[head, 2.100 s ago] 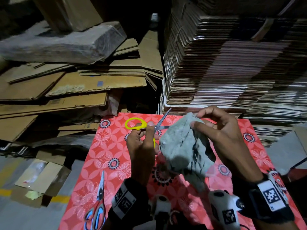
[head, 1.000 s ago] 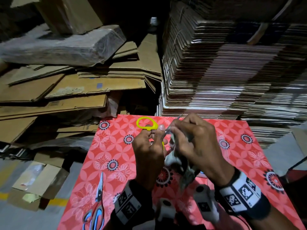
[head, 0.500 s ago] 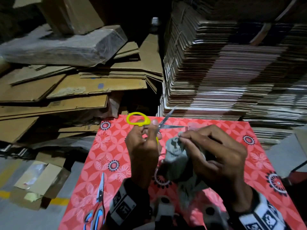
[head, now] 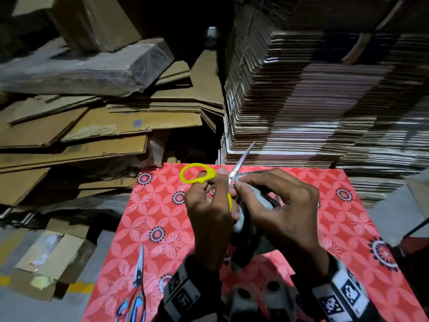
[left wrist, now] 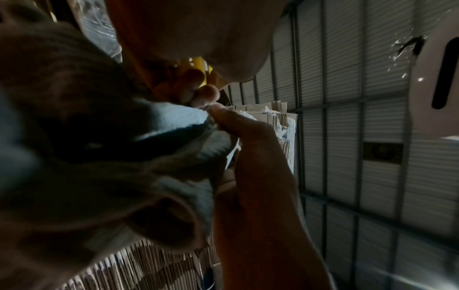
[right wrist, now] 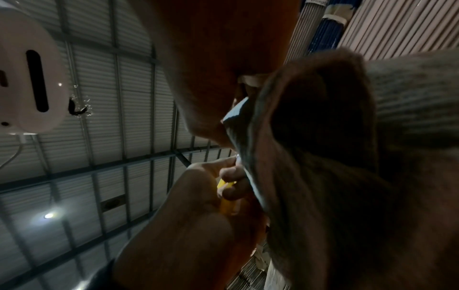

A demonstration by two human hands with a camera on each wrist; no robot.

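My left hand (head: 210, 205) grips yellow-handled scissors (head: 197, 174), whose blades (head: 240, 162) stand apart and point up and to the right. My right hand (head: 276, 205) pinches a bunched grey cloth (head: 260, 201) right beside the blades, its edge at the blades' pivot. In the left wrist view the grey cloth (left wrist: 119, 157) fills the left side and a right thumb (left wrist: 238, 125) presses on its edge. In the right wrist view the cloth (right wrist: 335, 157) hangs at the right, and the left hand (right wrist: 198, 186) holds the yellow handle (right wrist: 226, 204).
A red floral-patterned table (head: 162, 228) lies under both hands. A second pair of scissors with blue handles (head: 135, 296) rests at its front left. Stacked flat cardboard (head: 313, 101) rises behind the table at the right; loose cardboard sheets (head: 92, 126) pile at the left.
The right hand gathered the spread cloth into a bunch and brought its edge to the scissors. The blades, nearly together a second ago, now stand apart at the cloth.
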